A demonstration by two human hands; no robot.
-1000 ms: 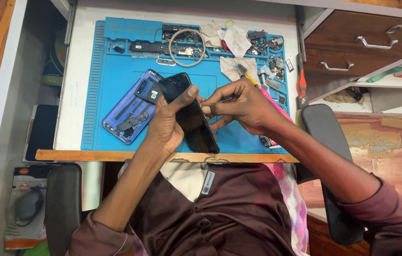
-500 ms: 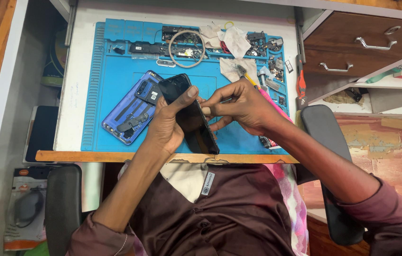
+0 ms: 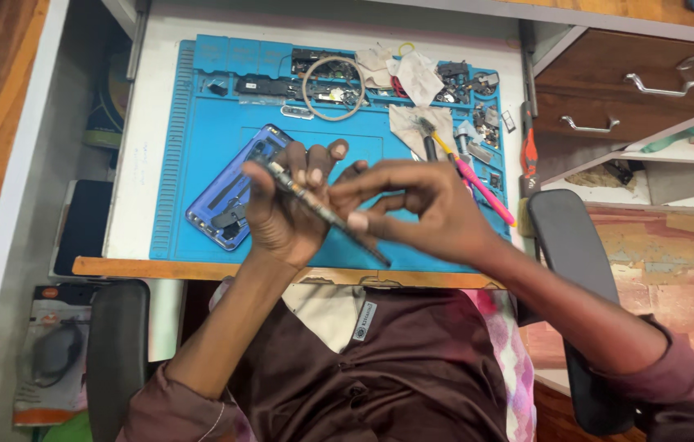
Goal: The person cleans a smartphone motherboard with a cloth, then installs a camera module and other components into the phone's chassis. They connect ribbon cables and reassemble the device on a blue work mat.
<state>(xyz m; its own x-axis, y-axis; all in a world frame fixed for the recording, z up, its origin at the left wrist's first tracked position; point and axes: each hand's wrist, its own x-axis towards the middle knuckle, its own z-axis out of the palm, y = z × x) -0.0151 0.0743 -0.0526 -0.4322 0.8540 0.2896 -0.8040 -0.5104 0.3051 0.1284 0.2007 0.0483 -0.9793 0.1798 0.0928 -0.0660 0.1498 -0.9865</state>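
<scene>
We clamp the phone point(image 3: 322, 211) edge-on between both hands, left hand point(image 3: 285, 214) behind, right hand point(image 3: 420, 214) pinching its lower end. A blue back cover point(image 3: 228, 196) lies just beyond our left hand.

Dark, thin phone panel point(image 3: 322, 211), seen edge-on, tilted diagonally, lifted above the blue mat

Left hand point(image 3: 285, 205) is sitting at frame centre, palm turned right, fingers raised and curled in a grip. Right hand point(image 3: 416, 209) is meeting it from the right, fingertips point(image 3: 357, 219) pinching. Both forearms are rising from the lower frame.
</scene>
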